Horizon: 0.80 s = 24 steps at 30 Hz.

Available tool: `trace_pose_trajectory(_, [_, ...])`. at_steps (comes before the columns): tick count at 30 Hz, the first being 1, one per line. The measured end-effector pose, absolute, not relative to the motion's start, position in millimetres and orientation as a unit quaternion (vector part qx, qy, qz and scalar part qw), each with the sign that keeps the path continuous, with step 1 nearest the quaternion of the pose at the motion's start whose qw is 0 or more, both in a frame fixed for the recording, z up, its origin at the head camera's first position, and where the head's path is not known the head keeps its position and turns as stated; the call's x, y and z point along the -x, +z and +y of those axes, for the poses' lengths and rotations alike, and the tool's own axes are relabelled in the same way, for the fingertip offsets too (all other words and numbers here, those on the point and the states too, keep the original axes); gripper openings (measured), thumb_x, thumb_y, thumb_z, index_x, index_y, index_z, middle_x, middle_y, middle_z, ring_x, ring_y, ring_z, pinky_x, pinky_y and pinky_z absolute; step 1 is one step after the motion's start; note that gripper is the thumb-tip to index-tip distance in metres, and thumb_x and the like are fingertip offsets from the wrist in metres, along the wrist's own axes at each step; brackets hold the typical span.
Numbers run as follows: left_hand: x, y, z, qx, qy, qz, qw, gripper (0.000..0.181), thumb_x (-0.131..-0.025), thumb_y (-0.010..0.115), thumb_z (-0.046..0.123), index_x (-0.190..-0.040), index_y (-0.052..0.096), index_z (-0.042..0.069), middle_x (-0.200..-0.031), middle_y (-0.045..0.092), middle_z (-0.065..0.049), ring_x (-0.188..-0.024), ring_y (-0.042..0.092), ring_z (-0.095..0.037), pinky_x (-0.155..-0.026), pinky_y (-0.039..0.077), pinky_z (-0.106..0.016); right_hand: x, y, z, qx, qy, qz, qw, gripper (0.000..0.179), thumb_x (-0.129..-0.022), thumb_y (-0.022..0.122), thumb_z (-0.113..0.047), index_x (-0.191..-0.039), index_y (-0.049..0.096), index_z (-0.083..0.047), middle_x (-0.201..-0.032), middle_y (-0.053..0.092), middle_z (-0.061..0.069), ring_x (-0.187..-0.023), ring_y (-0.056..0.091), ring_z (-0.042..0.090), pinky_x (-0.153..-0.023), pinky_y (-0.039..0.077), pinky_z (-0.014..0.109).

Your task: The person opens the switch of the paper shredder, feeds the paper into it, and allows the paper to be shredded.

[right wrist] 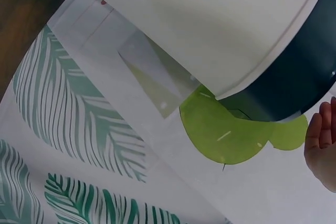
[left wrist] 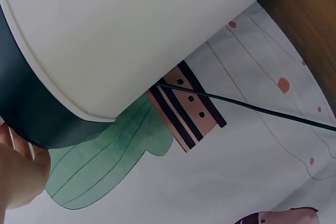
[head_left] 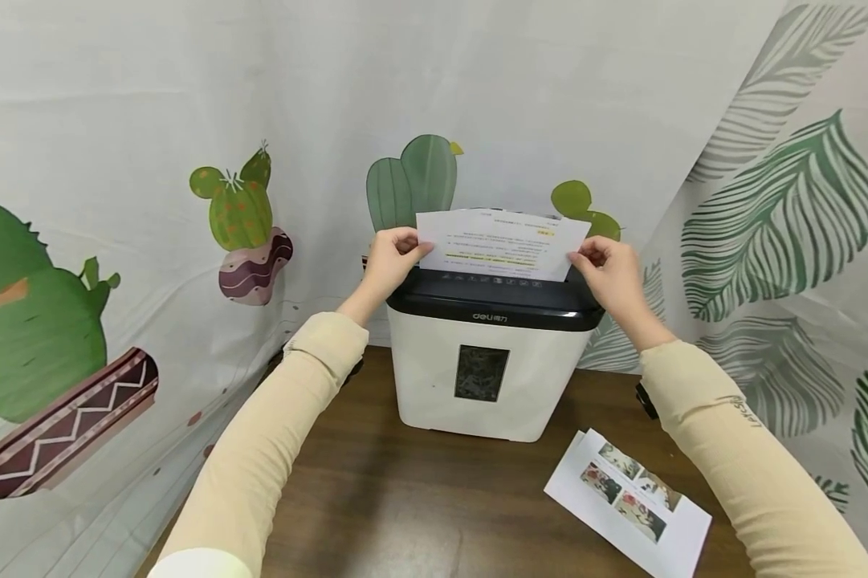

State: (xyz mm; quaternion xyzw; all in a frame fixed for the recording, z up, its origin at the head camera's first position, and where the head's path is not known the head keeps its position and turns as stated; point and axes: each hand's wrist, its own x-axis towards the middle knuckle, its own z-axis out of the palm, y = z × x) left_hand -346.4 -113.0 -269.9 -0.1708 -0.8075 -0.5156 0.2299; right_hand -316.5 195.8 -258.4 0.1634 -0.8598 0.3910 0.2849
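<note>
Square paper, light fingers: feeding the shredder

We take the step in hand to be guiding the paper down into the shredder, and it calls for even hands. Our left hand pinches the left edge between thumb and fingers; our right hand does the same at the right edge, its other fingers curled in. Neither is spread wide. We would hold both edges level, so the lower edge meets the feed straight, and press down gently rather than push. Once the machine draws, we should let go early, as both thumbs are near the black top. A skewed or doubled sheet could jam, so it pays to check the back first.

The paper stands upright at the top's rear, above the printed logo, its lower edge out of our sight. It is white, with rows of small dark print too fine for us to read, one long yellow highlighted line low down and a short yellow mark near the upper right. Its upper edge is slightly bowed. A dark sliver shows along that edge; whether it belongs to a second sheet, we cannot tell. More printouts, with colour photos, lie on the table to the right.
</note>
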Motion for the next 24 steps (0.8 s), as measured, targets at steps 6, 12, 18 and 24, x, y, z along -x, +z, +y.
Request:
trace_pose_trajectory(6, [345.4, -267.7, -112.8, 0.155, -0.517, -0.808, 0.237, 0.018, -0.085, 0.069, 0.011, -0.093, 0.07, -0.005, -0.09, 0.07, -0.022, -0.075, 0.063, -0.016, -0.068, 0.046, -0.017, 318.1, -261.7, 194.4, -0.157, 0.372, -0.872, 0.276, 0.017, -0.09, 0.063, -0.008, -0.086, 0.063, 0.009, -0.082, 0.063, 0.024, -0.061, 0.041, -0.01, -0.059, 0.034, 0.008])
trace_pose_trajectory(12, [345.3, -269.0, -111.4, 0.145, -0.505, -0.818, 0.236, 0.019, -0.087, 0.068, 0.014, -0.092, 0.07, -0.004, -0.089, 0.069, -0.021, -0.08, 0.064, -0.025, -0.068, 0.046, -0.02, 316.6, -264.4, 193.5, -0.156, 0.359, -0.878, 0.276, 0.015, -0.088, 0.064, -0.007, -0.084, 0.064, 0.008, -0.08, 0.063, 0.026, -0.058, 0.039, -0.013, -0.059, 0.033, 0.009])
trace_pose_trajectory(18, [345.3, -271.9, -109.9, 0.13, -0.484, -0.834, 0.23, 0.019, -0.087, 0.068, 0.014, -0.09, 0.07, -0.004, -0.089, 0.069, -0.021, -0.082, 0.064, -0.027, -0.07, 0.047, -0.023, 317.7, -268.3, 195.0, -0.156, 0.348, -0.887, 0.261, 0.014, -0.087, 0.064, -0.005, -0.084, 0.063, 0.008, -0.079, 0.064, 0.026, -0.058, 0.039, -0.012, -0.059, 0.033, 0.01])
trace_pose_trajectory(24, [343.9, -274.7, -108.5, 0.132, -0.475, -0.839, 0.231, 0.018, -0.086, 0.069, 0.013, -0.09, 0.071, -0.004, -0.088, 0.07, -0.021, -0.082, 0.066, -0.028, -0.072, 0.048, -0.025, 318.9, -273.0, 195.8, -0.153, 0.336, -0.896, 0.246, 0.012, -0.087, 0.064, -0.003, -0.081, 0.063, 0.008, -0.078, 0.065, 0.025, -0.06, 0.045, 0.0, -0.059, 0.034, 0.014])
